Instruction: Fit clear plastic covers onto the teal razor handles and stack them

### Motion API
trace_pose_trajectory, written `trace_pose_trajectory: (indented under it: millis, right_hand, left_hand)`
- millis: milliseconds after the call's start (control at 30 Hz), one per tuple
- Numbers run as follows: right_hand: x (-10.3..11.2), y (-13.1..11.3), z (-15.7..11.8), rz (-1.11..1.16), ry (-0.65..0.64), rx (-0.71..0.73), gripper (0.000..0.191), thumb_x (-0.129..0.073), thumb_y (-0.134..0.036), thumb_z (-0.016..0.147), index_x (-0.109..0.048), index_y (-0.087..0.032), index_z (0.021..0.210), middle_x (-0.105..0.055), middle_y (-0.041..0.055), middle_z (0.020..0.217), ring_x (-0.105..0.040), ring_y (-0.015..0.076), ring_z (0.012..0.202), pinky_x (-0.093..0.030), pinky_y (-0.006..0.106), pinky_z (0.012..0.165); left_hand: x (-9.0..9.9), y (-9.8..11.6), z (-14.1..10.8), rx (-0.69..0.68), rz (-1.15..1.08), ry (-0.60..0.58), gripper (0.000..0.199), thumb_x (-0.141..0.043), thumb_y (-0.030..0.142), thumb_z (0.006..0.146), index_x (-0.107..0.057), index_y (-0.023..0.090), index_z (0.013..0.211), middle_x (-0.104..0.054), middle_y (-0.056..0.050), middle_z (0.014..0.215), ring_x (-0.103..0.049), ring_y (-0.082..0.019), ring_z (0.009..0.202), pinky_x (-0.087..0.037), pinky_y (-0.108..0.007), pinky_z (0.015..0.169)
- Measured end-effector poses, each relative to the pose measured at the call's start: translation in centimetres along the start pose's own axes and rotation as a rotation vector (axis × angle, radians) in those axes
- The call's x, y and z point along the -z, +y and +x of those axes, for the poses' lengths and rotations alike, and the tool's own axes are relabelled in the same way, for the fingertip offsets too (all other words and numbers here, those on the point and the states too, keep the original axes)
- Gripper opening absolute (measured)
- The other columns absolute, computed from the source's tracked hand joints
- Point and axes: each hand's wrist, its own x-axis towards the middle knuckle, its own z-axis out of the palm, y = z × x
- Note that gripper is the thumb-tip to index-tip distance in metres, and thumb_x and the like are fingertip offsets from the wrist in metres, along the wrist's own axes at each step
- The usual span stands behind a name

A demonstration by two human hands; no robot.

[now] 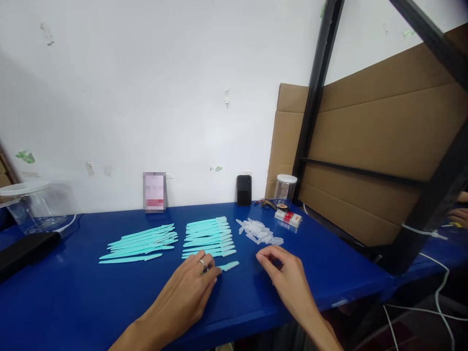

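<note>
My left hand [192, 282], with a ring on one finger, is closed on a turquoise razor [230, 265] low over the blue table. Part of that razor is hidden under the fingers. Behind it lies a row of similar turquoise razors [208, 236], side by side. Farther left is a looser pile of them [141, 243]. My right hand [283, 270] has thumb and forefinger pinched together just in front of a heap of translucent white pieces [259, 231]; whatever the fingertips may hold is too small to make out.
On the blue table [314, 273] stand a black device [244, 190], a pixelated card [154, 192], a lidded clear jar [285, 190] and a large clear tub [40, 209]. A red-and-white box [288, 218] lies at the right. Another person's hand [459, 214] shows far right.
</note>
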Motion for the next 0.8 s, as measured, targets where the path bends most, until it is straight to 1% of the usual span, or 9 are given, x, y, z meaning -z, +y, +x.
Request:
trace_pose_trajectory:
  millis: [100, 200, 267, 433, 500, 567, 633, 700, 800]
  right_hand:
    - [1.0, 0.7, 0.4, -0.077, 0.053, -0.007, 0.022, -0.057, -0.036, 0.091, -0.067, -0.024, 0.075, -0.069, 0.0029, 0.079, -0.06, 0.0224, 0.074, -0.04, 0.031, 0.066]
    - [1.6, 1.4, 0.9, -0.118, 0.099, -0.008, 0.022, -0.057, -0.036, 0.091, -0.067, -0.024, 0.076, -0.07, 0.003, 0.082, -0.06, 0.0228, 0.074, -0.04, 0.031, 0.068]
    - [1.8, 1.7, 1.1, -0.129, 0.102, -0.009, 0.022, -0.056, -0.037, 0.09, -0.067, -0.024, 0.076, -0.07, 0.0032, 0.082, -0.06, 0.0229, 0.074, -0.04, 0.032, 0.069]
    - [2.8, 2.7, 1.6, -0.187, 0.125, -0.033, 0.025, -0.054, -0.04, 0.091, -0.067, -0.024, 0.077, -0.07, 0.0045, 0.085, -0.061, 0.0241, 0.077, -0.04, 0.033, 0.071]
    - [3.4, 3.0, 1.7, -0.28, 0.166, -0.047, 0.026, -0.052, -0.04, 0.092, -0.067, -0.023, 0.078, -0.069, 0.0053, 0.085, -0.061, 0.0242, 0.077, -0.04, 0.033, 0.07]
    - [3.9, 3.4, 1.8, -0.427, 0.178, -0.051, 0.025, -0.051, -0.037, 0.093, -0.068, -0.023, 0.082, -0.068, 0.0061, 0.087, -0.061, 0.0249, 0.079, -0.04, 0.034, 0.069]
    - [4.1, 3.8, 1.9, -0.563, 0.138, -0.036, 0.024, -0.049, -0.033, 0.093, -0.07, -0.024, 0.091, -0.067, 0.0069, 0.092, -0.061, 0.0261, 0.086, -0.041, 0.034, 0.069]
    - [3.9, 4.2, 1.8, -0.646, 0.081, -0.027, 0.027, -0.047, -0.03, 0.094, -0.071, -0.024, 0.106, -0.066, 0.0079, 0.098, -0.06, 0.0268, 0.092, -0.043, 0.033, 0.068]
    - [3.4, 4.7, 1.7, -0.724, 0.031, -0.049, 0.037, -0.045, -0.027, 0.095, -0.064, -0.024, 0.126, -0.064, 0.0096, 0.102, -0.06, 0.0266, 0.093, -0.045, 0.031, 0.064]
  left_hand:
    - [-0.1, 0.1, 0.0, -0.004, 0.022, -0.034, 0.033, -0.034, 0.014, 0.1, -0.061, 0.026, 0.115, -0.059, -0.005, 0.11, -0.055, -0.024, 0.103, -0.047, -0.044, 0.092]
    - [-0.4, 0.0, 0.0, 0.007, 0.044, -0.009, 0.034, -0.036, 0.016, 0.1, -0.055, 0.027, 0.127, -0.059, -0.006, 0.121, -0.052, -0.027, 0.115, -0.044, -0.047, 0.099]
    - [-0.6, -0.1, 0.0, 0.025, 0.046, 0.002, 0.036, -0.037, 0.017, 0.1, -0.051, 0.027, 0.131, -0.058, -0.007, 0.123, -0.051, -0.027, 0.117, -0.044, -0.048, 0.099]
    - [-0.6, 0.0, 0.1, 0.064, 0.054, 0.009, 0.031, -0.037, 0.02, 0.1, -0.057, 0.024, 0.124, -0.059, -0.007, 0.121, -0.052, -0.027, 0.112, -0.045, -0.047, 0.095]
    - [-0.6, 0.0, 0.2, 0.062, 0.058, 0.012, 0.03, -0.038, 0.021, 0.1, -0.058, 0.024, 0.122, -0.059, -0.008, 0.121, -0.052, -0.027, 0.113, -0.045, -0.047, 0.096]
    - [-0.8, -0.1, 0.2, 0.056, 0.065, 0.015, 0.03, -0.039, 0.021, 0.1, -0.059, 0.024, 0.121, -0.059, -0.008, 0.121, -0.052, -0.028, 0.112, -0.045, -0.047, 0.095]
    - [-0.9, -0.2, 0.3, 0.053, 0.074, 0.023, 0.029, -0.04, 0.022, 0.1, -0.06, 0.023, 0.121, -0.059, -0.008, 0.121, -0.052, -0.028, 0.112, -0.045, -0.048, 0.095]
    - [-1.0, -0.4, 0.2, 0.057, 0.077, 0.037, 0.03, -0.04, 0.022, 0.099, -0.06, 0.024, 0.121, -0.059, -0.007, 0.121, -0.053, -0.028, 0.112, -0.045, -0.048, 0.096]
    - [-0.9, -0.5, 0.0, 0.066, 0.069, 0.051, 0.031, -0.039, 0.021, 0.1, -0.059, 0.025, 0.124, -0.06, -0.006, 0.121, -0.054, -0.027, 0.113, -0.045, -0.047, 0.097]
